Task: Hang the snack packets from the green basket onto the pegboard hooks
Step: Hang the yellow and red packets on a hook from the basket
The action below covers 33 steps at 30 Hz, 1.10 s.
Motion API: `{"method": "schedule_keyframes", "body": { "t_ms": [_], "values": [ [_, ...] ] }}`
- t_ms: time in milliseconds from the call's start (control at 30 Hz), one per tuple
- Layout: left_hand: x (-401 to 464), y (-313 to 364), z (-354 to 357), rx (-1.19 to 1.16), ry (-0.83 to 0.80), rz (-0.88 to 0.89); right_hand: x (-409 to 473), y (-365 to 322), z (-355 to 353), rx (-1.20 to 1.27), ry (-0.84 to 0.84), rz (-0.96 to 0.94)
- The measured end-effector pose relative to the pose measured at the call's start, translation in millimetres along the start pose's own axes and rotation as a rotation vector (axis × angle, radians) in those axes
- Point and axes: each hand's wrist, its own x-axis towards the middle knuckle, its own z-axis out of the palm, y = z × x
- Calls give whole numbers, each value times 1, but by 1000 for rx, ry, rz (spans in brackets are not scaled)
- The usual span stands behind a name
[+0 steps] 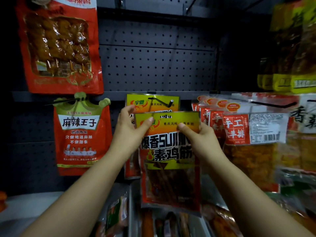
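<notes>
A red and yellow snack packet (169,161) is held upright in front of the dark pegboard (153,65). My left hand (130,132) pinches its top left corner and my right hand (198,135) pinches its top right corner. Its hang hole sits just below and in front of a black hook (162,102). A matching packet (152,103) hangs on that hook behind the held one. The green basket is not in view.
A red packet with a crown top (82,134) hangs to the left, and a larger red packet (59,45) above it. Several red and clear packets (242,130) hang to the right, yellow ones (294,48) above. More packets (153,223) lie below.
</notes>
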Motion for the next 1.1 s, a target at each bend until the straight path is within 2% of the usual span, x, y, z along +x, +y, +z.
{"method": "schedule_keyframes", "body": {
  "t_ms": [100,167,367,600,733,1100],
  "values": [
    [-18,6,-5,-194,-95,-105,-11,-5,-6,97,-66,55],
    [-33,12,-9,-288,-117,-98,-18,-7,-12,108,-89,55],
    [-68,36,-18,-325,-83,160,-42,-26,-26,105,-94,-160],
    [-63,70,-26,-504,-31,251,-47,-66,-24,117,-60,-358],
    [-55,79,-31,-513,12,274,-40,-76,-19,117,-53,-378],
    [-50,47,-29,-425,11,150,-29,-47,-10,82,-50,-271]
  ]
}}
